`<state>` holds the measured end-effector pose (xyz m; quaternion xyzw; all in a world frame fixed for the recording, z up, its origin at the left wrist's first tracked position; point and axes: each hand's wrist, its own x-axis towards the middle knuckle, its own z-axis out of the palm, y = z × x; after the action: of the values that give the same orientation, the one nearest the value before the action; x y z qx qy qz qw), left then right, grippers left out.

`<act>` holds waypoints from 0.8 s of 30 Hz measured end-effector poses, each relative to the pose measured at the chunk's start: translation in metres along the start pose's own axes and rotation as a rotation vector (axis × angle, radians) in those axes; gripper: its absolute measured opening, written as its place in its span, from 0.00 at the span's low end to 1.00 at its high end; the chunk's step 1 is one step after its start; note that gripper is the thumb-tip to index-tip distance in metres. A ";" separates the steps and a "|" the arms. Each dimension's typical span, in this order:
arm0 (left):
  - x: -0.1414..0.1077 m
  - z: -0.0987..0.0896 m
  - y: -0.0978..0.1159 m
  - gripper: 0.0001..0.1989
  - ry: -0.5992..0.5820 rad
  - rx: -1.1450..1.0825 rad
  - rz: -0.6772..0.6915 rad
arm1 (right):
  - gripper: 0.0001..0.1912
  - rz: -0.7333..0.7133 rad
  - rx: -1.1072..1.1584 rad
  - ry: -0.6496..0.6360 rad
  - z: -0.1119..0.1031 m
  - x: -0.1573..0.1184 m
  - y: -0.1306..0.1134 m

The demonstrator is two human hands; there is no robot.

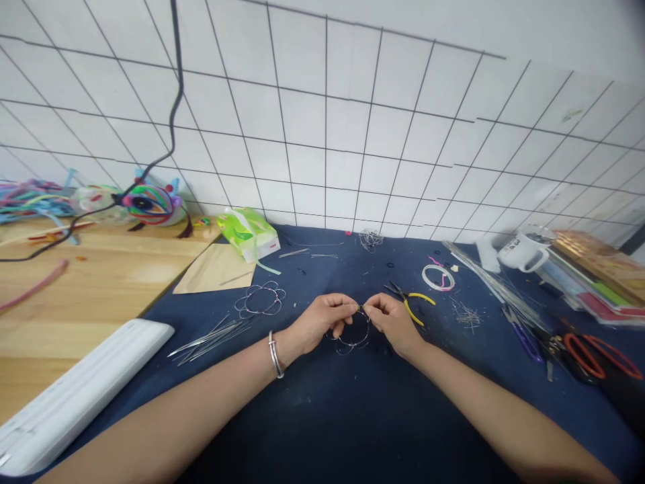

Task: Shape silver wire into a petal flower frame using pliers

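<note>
Over the dark blue cloth, my left hand (330,319) pinches the upper edge of a thin wire ring with loops (353,344). A silver bangle (275,354) circles the left wrist. My right hand (393,319) is closed on the same wire piece, its fingertips close to those of the left. Between the fingertips the wire is too small to make out in detail. Yellow-handled pliers (416,308) lie just behind the right hand. To the left, a flower-shaped wire piece (259,299) rests flat on the cloth.
Loose wires (214,339) and a tissue pack (248,233) lie left. A white power strip or case (85,396) is front left. On the right are a tape-like ring (438,277), wire bundle (491,282), purple-handled pliers (524,336), orange-handled scissors (584,356) and a mug (519,252).
</note>
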<state>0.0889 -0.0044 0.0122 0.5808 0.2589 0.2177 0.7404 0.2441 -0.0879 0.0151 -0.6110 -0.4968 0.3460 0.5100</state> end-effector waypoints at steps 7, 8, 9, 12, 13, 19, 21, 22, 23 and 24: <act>-0.001 0.000 0.000 0.11 -0.021 0.037 -0.009 | 0.06 0.021 0.017 -0.013 0.000 -0.002 -0.002; -0.001 0.000 0.000 0.11 -0.025 0.042 -0.011 | 0.07 0.027 0.022 -0.017 0.000 -0.002 -0.002; -0.002 0.001 0.000 0.10 -0.025 0.045 -0.009 | 0.07 0.034 0.026 -0.022 0.000 -0.002 -0.002; -0.005 0.003 0.000 0.10 0.003 0.030 0.020 | 0.11 0.056 0.043 -0.044 -0.001 -0.003 -0.002; -0.005 0.003 0.000 0.10 0.022 0.015 0.040 | 0.12 0.063 0.048 -0.052 -0.002 -0.003 -0.002; -0.006 0.004 -0.001 0.10 0.202 -0.125 0.122 | 0.15 0.103 0.056 -0.147 -0.006 -0.005 -0.001; -0.006 0.004 -0.001 0.10 0.237 -0.151 0.126 | 0.15 0.112 0.052 -0.181 -0.007 -0.005 0.000; -0.006 0.003 -0.001 0.10 0.241 -0.161 0.126 | 0.14 0.112 0.050 -0.190 -0.007 -0.005 0.000; -0.006 0.003 -0.001 0.10 0.237 -0.171 0.126 | 0.14 0.111 0.047 -0.193 -0.007 -0.005 0.000; -0.006 0.003 -0.001 0.10 0.225 -0.181 0.127 | 0.13 0.107 0.044 -0.189 -0.008 -0.005 0.000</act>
<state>0.0865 -0.0106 0.0123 0.4990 0.2823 0.3503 0.7407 0.2501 -0.0948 0.0165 -0.5901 -0.5016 0.4396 0.4549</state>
